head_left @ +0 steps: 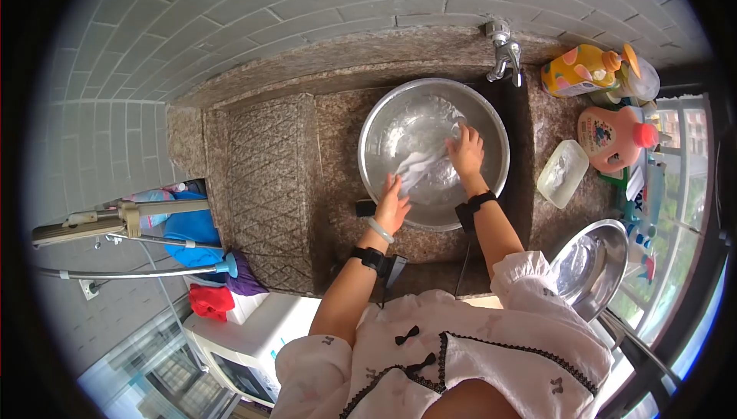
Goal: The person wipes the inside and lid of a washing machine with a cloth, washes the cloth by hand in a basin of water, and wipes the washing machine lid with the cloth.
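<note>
A wet white cloth (421, 167) stretches between my hands inside a round metal basin (367, 131) that holds clear water. My left hand (392, 208), at the basin's near left rim, has its thumb and fingers closed on one end of the cloth. Over the water, right of the middle, my right hand (466, 154) grips the other end with bent fingers. Part of the cloth under the right hand is hidden. Each wrist wears a black band, and a pale bangle circles the left one.
A ribbed stone washboard (269, 181) lies left of the basin, and a metal tap (505, 58) juts from the wall behind. On the right ledge stand a yellow bottle (576, 71), a pink detergent jug (606, 139), a plastic dish (563, 173) and a second metal basin (620, 265).
</note>
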Tool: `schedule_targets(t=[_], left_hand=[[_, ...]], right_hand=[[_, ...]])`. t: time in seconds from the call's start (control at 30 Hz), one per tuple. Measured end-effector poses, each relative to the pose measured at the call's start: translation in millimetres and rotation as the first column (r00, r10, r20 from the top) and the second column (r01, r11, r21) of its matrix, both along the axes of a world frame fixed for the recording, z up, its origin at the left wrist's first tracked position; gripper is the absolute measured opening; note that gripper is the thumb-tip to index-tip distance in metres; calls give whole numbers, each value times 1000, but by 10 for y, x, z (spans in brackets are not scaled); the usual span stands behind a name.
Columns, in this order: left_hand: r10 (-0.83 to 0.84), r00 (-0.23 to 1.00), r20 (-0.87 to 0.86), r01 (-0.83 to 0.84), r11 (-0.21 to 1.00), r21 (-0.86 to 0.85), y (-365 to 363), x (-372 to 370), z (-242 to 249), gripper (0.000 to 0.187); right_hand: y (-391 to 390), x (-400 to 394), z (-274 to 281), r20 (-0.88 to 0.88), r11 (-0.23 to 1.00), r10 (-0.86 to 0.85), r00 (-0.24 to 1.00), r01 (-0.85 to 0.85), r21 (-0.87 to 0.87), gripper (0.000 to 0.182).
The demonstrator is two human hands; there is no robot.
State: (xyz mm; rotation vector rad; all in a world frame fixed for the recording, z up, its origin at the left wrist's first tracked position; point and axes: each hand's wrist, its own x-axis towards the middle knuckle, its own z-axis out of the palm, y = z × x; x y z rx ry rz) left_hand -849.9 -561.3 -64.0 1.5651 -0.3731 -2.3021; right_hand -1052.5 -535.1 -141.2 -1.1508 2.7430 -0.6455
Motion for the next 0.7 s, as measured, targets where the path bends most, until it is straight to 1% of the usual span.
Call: schedule_targets(t=[0.03, 0.1, 0.13, 0.17, 0.2, 0.23, 0.27, 0.33, 0.37, 0.4, 0.43, 0.47, 0.5, 0.53, 0.57, 0.6, 0.67, 0.7], left_hand=[[-84, 995, -50, 85, 996, 13, -48, 86, 6, 85], [-92, 996, -20, 92, 995, 42, -50, 131, -44, 86], [-99, 995, 15, 98, 993, 71, -61, 178, -68, 86], [-91, 996, 22, 89, 994, 66, -60, 227, -101, 86], [-107, 994, 2, 107, 994, 22, -49, 259, -136, 87], [-119, 993, -17, 118, 993, -26, -37, 276, -162, 87], [-95, 995, -10, 95, 995, -35, -23, 273, -170, 87], [-49, 999, -15, 50, 998, 37, -1, 295, -152, 92], [-30, 999, -19, 31, 996, 78, 10, 306, -140, 96], [1, 1000, -16, 1, 993, 114, 19, 292, -155, 100], [28, 1000, 8, -29, 977, 210, 14, 280, -199, 108], [51, 998, 29, -57, 965, 255, 9, 257, -171, 107], [43, 997, -64, -26, 969, 247, 9, 284, -276, 100], [45, 940, -339, 38, 971, 236, -13, 359, -282, 84], [193, 912, -362, -109, 964, 241, 8, 335, -152, 67], [257, 856, -449, -149, 953, 262, 1, 359, -102, 59], [266, 872, -410, -213, 962, 171, 34, 393, -431, 57], [270, 866, -420, -223, 962, 158, 73, 422, -416, 57]], right_hand=[[35, 34, -14, -4, 1000, -1, 1000, 1, 0, 35], [163, 218, -57, 181, 956, 155, 971, -193, 220, 47], [254, 340, -102, 219, 881, 352, 910, -401, 250, 44], [302, 445, -102, 262, 760, 532, 805, -591, 270, 41], [284, 486, -114, 263, 755, 543, 797, -601, 262, 41], [235, 519, -70, 366, 668, 512, 777, -628, 400, 34], [204, 564, -108, 458, 550, 469, 756, -655, 518, 27], [318, 584, -219, 255, 728, 470, 845, -534, 430, 18], [375, 546, -305, 304, 754, 539, 786, -610, 242, 16], [369, 601, -383, 347, 744, 617, 706, -667, 36, 14], [331, 660, -50, 441, 704, 697, 565, -654, -275, 16], [357, 774, 235, 511, 718, 690, 513, -573, -395, 22], [357, 845, 576, 509, 690, 714, 481, -603, -399, 26], [399, 930, 884, 559, 698, 707, 433, -552, -457, 27], [435, 943, 995, 569, 656, 734, 370, -600, -457, 29], [485, 996, 1146, 560, 626, 757, 336, -617, -477, 29], [549, 1063, 1396, 576, 608, 775, 261, -556, -566, 29], [539, 1082, 1398, 563, 593, 786, 255, -567, -572, 29]])
